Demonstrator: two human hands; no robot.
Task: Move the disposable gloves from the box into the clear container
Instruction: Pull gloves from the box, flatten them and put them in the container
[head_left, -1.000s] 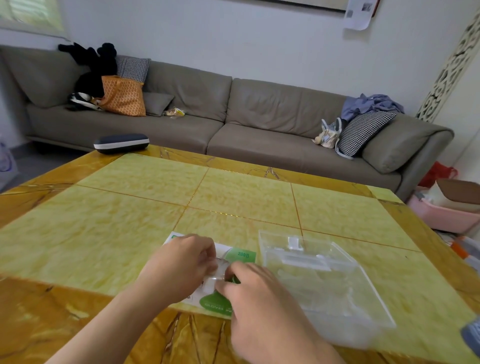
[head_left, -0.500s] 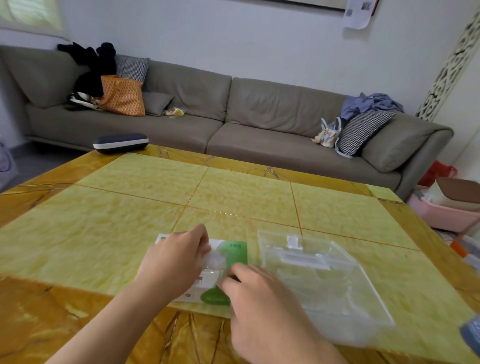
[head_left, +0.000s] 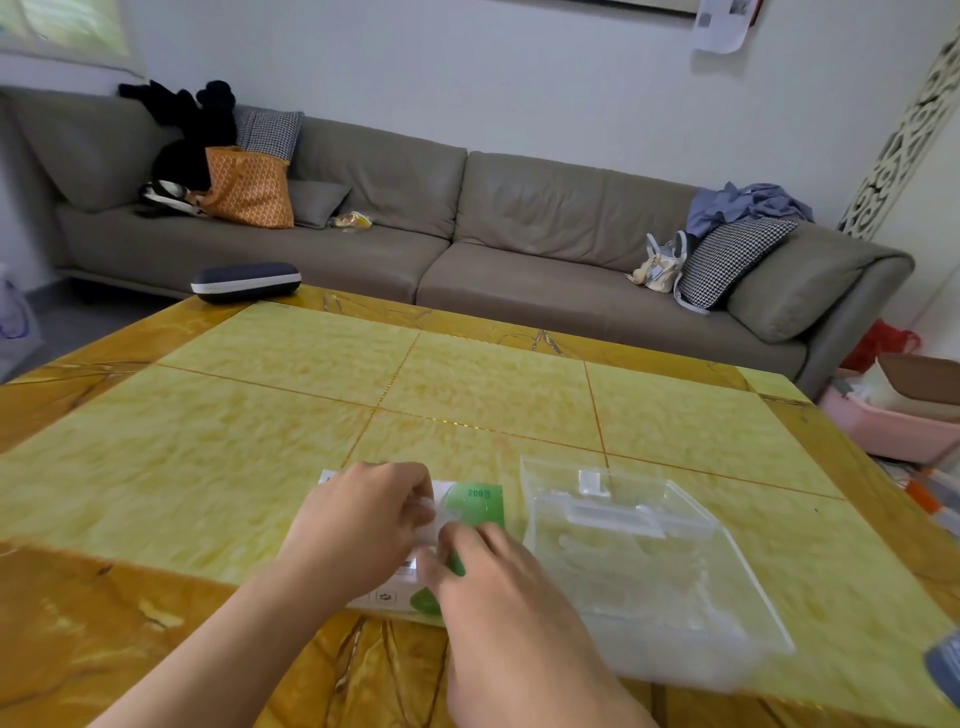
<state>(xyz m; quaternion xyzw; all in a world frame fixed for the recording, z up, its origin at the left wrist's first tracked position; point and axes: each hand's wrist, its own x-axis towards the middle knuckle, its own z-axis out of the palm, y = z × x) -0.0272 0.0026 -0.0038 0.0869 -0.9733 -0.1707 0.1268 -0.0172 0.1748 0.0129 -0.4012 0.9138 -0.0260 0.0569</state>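
A flat white and green glove box (head_left: 480, 501) lies on the yellow table near its front edge. My left hand (head_left: 358, 525) rests curled on the box's left half, and its fingertips pinch a wisp of thin clear glove (head_left: 434, 519) at the opening. My right hand (head_left: 498, 587) reaches in from the lower right and pinches the same clear film. Just right of the box stands the open clear container (head_left: 649, 551) with its lid folded back; whether gloves lie inside is hard to tell.
A dark case (head_left: 245, 280) sits at the table's (head_left: 260, 441) far left corner. A grey sofa (head_left: 467, 234) with cushions and bags runs behind the table. A pink tub (head_left: 883, 426) stands on the floor at right.
Both hands shifted slightly left over the box and then came back together at its opening; the left fingers closed on the clear glove film.
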